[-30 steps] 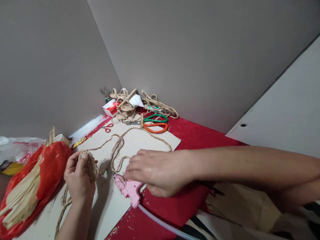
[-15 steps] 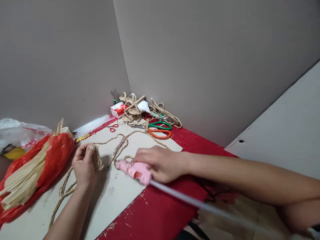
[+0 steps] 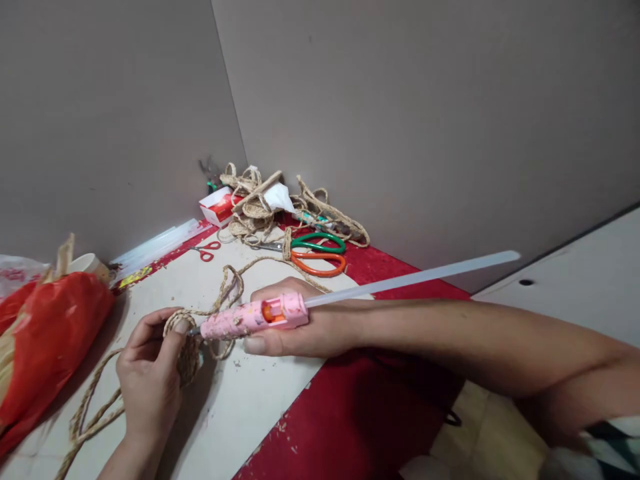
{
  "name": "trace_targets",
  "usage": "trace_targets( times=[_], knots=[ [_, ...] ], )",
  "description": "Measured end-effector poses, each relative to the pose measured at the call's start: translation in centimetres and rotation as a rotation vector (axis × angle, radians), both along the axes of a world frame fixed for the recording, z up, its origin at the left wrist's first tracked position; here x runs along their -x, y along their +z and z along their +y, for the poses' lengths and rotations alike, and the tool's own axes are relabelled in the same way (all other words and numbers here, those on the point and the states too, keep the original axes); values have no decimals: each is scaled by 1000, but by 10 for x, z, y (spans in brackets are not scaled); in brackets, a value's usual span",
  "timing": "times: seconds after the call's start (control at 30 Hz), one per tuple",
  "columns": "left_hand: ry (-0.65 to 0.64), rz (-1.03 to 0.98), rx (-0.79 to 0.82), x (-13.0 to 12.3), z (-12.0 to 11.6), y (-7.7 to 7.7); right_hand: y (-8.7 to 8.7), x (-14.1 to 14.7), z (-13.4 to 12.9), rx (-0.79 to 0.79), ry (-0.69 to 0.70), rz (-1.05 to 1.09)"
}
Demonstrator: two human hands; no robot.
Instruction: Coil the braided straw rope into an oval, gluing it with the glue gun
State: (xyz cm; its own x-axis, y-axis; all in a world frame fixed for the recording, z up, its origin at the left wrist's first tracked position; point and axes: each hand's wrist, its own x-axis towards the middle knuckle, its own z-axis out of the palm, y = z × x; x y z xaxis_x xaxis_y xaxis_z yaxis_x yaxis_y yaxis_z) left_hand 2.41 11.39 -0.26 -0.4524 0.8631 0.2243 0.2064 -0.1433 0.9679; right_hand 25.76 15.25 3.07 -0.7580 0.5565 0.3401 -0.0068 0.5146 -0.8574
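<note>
Lifted off the board since a second ago, the glue gun (image 3: 253, 317) now sits gripped in the right hand (image 3: 295, 327), its nozzle touching the rope coil (image 3: 186, 347). Left hand (image 3: 150, 373) pinches that coil between thumb and fingers. Scissors (image 3: 315, 253) lie beyond the right hand.

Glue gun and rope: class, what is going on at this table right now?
A person's right hand holds a pink glue gun, a long glue stick jutting from its back, with the nozzle at a small coil of braided rope gripped in the left hand. The work sits over a pale board on a red table. Scissors lie beyond.
</note>
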Motion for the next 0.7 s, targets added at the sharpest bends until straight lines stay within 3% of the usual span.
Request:
trace_targets(
  times=[0.1,0.23,0.5,0.7],
  knots=[
    [-25,47,43,-5,-4,-2,-7,-5,-2,128,-35,17],
    [-40,105,54,-6,-8,-6,-2,-11,-5,192,-179,-56],
    [-49,139,79,-9,-11,-3,-10,-8,4,88,-151,-38],
    [-49,115,109,-11,-11,0,-17,-7,7,148,-137,18]
  ],
)
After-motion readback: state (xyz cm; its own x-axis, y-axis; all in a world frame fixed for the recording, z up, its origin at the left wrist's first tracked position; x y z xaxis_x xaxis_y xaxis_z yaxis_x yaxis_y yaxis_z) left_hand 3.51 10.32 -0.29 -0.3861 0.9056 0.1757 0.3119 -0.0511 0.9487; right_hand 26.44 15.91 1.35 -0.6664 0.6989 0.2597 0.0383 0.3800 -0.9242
